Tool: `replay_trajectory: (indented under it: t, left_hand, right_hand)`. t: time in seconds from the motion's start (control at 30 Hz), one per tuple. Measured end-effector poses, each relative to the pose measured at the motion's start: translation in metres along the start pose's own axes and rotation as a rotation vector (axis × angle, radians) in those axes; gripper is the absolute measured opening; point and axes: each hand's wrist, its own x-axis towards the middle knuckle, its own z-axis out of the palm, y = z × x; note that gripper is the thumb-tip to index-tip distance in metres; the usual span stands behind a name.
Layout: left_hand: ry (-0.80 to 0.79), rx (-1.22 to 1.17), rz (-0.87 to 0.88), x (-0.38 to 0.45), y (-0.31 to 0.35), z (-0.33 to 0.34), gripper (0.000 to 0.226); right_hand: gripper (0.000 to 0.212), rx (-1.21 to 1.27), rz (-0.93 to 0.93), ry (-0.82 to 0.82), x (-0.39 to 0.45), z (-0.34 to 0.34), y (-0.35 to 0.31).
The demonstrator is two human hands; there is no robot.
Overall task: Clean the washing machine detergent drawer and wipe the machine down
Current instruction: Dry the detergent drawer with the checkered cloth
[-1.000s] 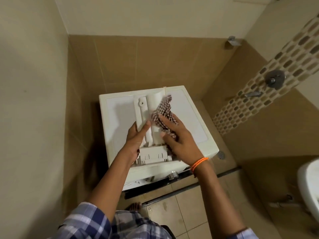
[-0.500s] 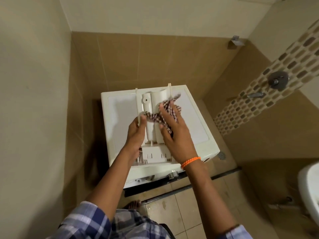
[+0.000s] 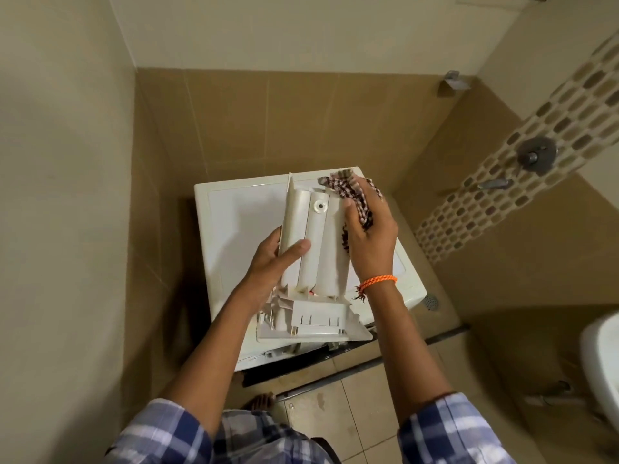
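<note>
The left hand (image 3: 268, 262) gripped the drawer (image 3: 311, 249) above the washing machine (image 3: 234, 222); the right hand (image 3: 371, 242) clutched the cloth (image 3: 351, 192) against the drawer's far right corner.

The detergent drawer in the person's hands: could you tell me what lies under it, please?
Under the detergent drawer shows the washing machine top; the part directly beneath is covered, as is the opening.
</note>
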Motion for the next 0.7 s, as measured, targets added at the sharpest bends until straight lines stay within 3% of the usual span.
replay_trajectory:
  t: [0.1, 0.17, 0.23, 0.37, 0.43, 0.5, 0.6, 0.7]
  left_hand:
    - [-0.048, -0.104, -0.098, -0.002, 0.001, 0.002, 0.060]
    - [-0.034, -0.169, -0.192, -0.005, 0.001, 0.009, 0.063]
    - [0.069, -0.179, -0.258, -0.003, 0.006, 0.015, 0.066]
    - [0.255, -0.069, -0.265, 0.004, 0.015, 0.009, 0.114]
    - [0.280, 0.001, -0.307, 0.002, 0.016, 0.011, 0.106]
    - [0.239, 0.009, -0.312, -0.005, 0.015, 0.016, 0.099]
    - [0.169, 0.040, -0.313, -0.005, 0.005, 0.021, 0.109]
    - [0.166, 0.100, -0.349, -0.006, 0.009, 0.024, 0.096]
  right_hand:
    - [0.038, 0.093, 0.038, -0.035, 0.005, 0.000, 0.004]
    - [0.042, 0.010, 0.007, -0.091, 0.004, 0.001, 0.005]
    - [0.047, -0.146, -0.071, -0.240, -0.006, 0.001, 0.008]
    - [0.048, -0.249, -0.097, -0.536, -0.044, -0.006, 0.019]
    - [0.050, -0.276, -0.116, -0.607, -0.055, -0.009, 0.022]
    - [0.055, -0.359, -0.179, -0.542, -0.052, -0.006, 0.023]
    - [0.056, -0.378, -0.167, -0.345, -0.035, 0.004, 0.021]
    - [0.056, -0.367, -0.164, -0.246, -0.016, 0.009, 0.016]
